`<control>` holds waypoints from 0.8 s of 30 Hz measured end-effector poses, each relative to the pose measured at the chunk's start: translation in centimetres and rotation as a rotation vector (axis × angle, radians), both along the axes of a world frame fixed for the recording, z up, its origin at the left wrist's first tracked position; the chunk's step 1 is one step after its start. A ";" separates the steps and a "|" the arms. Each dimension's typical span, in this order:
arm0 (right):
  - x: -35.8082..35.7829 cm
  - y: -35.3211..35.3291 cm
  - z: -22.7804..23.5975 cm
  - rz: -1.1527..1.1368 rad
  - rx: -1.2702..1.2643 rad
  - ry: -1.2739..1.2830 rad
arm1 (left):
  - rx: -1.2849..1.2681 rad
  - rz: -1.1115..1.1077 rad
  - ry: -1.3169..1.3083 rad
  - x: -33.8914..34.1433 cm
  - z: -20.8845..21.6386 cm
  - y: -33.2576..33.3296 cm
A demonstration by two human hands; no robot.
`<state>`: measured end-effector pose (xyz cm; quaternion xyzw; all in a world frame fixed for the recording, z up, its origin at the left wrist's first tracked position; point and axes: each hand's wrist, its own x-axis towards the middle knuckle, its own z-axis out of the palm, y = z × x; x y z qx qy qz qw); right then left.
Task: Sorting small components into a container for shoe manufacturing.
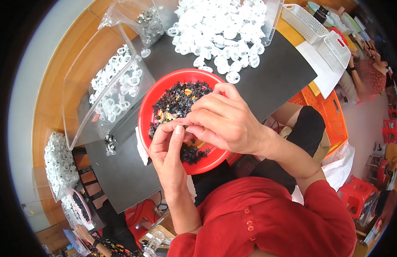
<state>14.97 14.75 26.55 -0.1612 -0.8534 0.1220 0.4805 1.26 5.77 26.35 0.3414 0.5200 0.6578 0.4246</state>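
Both my hands meet over a red plastic basin [146, 112] that holds many small black parts [177, 97]. My left hand [169, 147] is closed, thumb and fingers pinched together at the basin's middle. Opposite it, my right hand [226, 118] also pinches, its fingertips almost touching the left ones. Whatever sits between the fingertips is too small and too covered to name. A few yellow and orange patches show among the black parts. Beyond the basin lies a large heap of white plastic pieces [224, 34], some spilling from a clear bin onto the table.
A clear bin [74, 98] with white pieces stands left on the dark table [117, 175]. A plastic bag of small parts [149, 25] lies behind it. White baskets [303, 23] and an orange crate [335, 120] are at right. Another person's hand [85, 233] shows lower left.
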 end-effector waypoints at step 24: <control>0.4 1.0 1.6 -0.014 -0.121 -0.060 | -0.018 -0.060 -0.363 0.2 1.0 1.6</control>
